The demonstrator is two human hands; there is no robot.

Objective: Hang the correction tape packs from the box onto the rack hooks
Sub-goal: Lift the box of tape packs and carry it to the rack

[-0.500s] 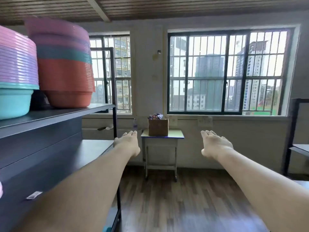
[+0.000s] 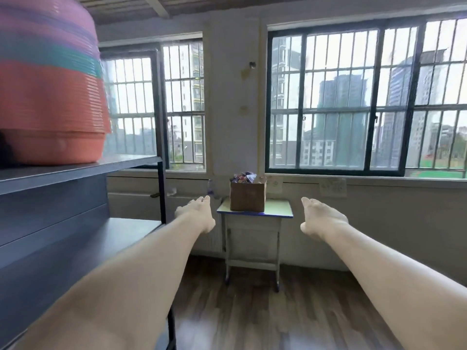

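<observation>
A dark metal shelf unit [image 2: 75, 238] fills the left side, its top shelf carrying stacked plastic basins [image 2: 50, 97]. Against the far wall stands a small bench [image 2: 278, 210]; the cardboard box [image 2: 247, 199] sits at its back left corner, colourful packs [image 2: 243, 177] poking out. Both arms reach forward, the left hand [image 2: 198, 213] and right hand [image 2: 321, 218] each with a released grip, fingers straight, holding nothing.

Both forearms are bare from elbow to wrist with no sleeves in view, and the left hand [image 2: 195, 214] and right hand [image 2: 322, 219] wear no gloves, watch or bracelet.
</observation>
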